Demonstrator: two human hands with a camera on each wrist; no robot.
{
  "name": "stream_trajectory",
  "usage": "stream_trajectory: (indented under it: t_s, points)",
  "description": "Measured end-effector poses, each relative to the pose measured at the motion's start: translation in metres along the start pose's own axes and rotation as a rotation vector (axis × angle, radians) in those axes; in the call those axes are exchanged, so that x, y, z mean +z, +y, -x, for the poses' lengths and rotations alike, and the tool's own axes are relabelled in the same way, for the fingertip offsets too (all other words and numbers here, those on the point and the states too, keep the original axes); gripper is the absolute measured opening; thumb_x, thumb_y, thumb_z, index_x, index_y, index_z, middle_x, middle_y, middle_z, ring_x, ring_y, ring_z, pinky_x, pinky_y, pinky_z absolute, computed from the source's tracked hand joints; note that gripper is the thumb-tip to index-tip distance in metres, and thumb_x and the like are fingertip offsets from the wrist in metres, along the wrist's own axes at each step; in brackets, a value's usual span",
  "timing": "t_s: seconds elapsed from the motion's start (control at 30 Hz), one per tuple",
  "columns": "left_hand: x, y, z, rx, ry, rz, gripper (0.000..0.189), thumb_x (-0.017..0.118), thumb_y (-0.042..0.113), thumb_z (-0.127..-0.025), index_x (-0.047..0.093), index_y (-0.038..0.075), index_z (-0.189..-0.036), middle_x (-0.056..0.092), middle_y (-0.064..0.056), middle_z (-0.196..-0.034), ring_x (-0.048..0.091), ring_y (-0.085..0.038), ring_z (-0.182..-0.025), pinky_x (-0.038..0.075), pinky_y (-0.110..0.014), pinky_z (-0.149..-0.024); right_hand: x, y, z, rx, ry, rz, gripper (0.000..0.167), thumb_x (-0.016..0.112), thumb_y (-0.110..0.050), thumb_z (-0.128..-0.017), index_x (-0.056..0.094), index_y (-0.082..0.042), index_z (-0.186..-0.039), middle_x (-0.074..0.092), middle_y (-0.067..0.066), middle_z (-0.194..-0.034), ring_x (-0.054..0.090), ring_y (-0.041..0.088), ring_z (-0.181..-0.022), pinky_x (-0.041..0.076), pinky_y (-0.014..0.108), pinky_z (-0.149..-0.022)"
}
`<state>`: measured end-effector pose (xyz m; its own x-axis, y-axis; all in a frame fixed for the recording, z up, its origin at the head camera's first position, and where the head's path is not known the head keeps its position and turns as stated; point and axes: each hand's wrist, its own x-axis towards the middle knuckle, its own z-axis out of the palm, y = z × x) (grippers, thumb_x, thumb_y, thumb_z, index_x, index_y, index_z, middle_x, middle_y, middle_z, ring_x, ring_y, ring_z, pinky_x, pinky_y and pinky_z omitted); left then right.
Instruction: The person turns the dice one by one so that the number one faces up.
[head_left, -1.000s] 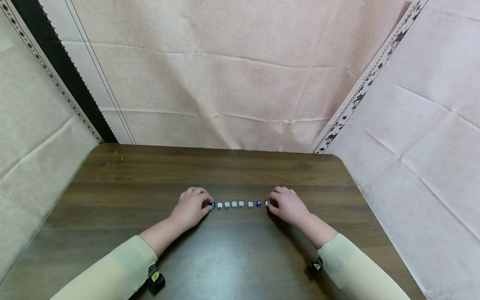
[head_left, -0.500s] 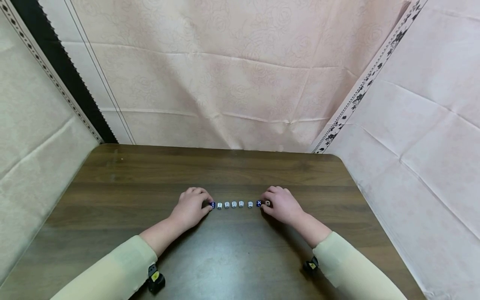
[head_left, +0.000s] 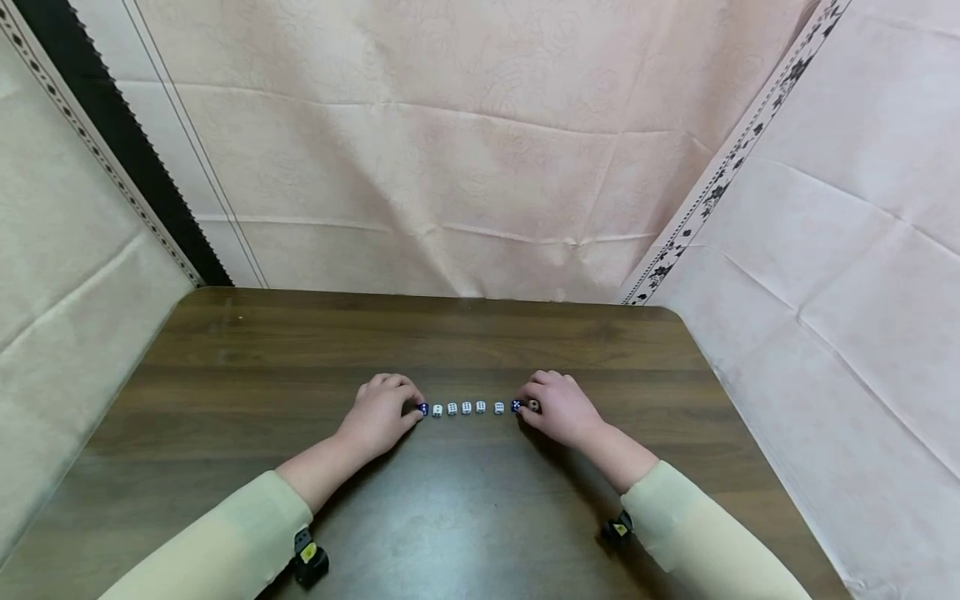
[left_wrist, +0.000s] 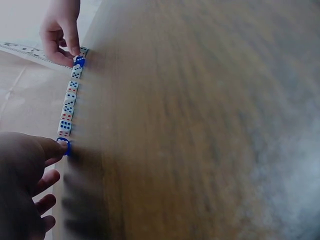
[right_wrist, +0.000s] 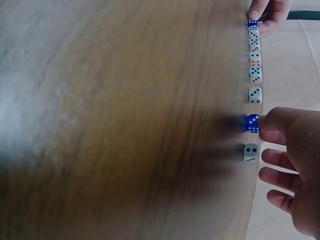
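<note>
Several small dice run in a row across the brown table, most of them white, such as the white die near the middle. At the row's left end my left hand pinches a blue die between thumb and forefinger. My right hand pinches another blue die, second from the right end. Under the right palm stands the end white die, partly hidden from the head view. The other fingers of the right hand are spread beside it. A slightly wider gap sets one white die apart from its left neighbours.
The wood-grain table has rounded far corners. Pale patterned cloth hangs behind it and along both sides. Black wrist cameras sit at both sleeve cuffs.
My right hand has moved left from the end white die to the neighbouring blue die and now pinches that. The left hand has stayed on its blue die.
</note>
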<state>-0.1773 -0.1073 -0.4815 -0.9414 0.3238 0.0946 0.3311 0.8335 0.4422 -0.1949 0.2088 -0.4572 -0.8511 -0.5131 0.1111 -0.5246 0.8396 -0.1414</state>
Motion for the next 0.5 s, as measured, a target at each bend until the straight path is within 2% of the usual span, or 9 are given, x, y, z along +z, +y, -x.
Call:
stream_trajectory:
  t_s: [0.5]
  points:
    - [0.0005, -0.0005, 0.0001, -0.001, 0.001, 0.008, 0.012, 0.072, 0.028, -0.092, 0.072, 0.021, -0.102, 0.063, -0.002, -0.118, 0.049, -0.033, -0.122, 0.035, -0.056, -0.102, 0.0027, -0.0028, -0.0044, 0.006, -0.015, 0.027, 0.009, 0.072, -0.026, -0.091, 0.076, -0.019, -0.096, 0.062, -0.004, -0.096, 0.057, 0.017, -0.090, 0.044, 0.041, -0.083]
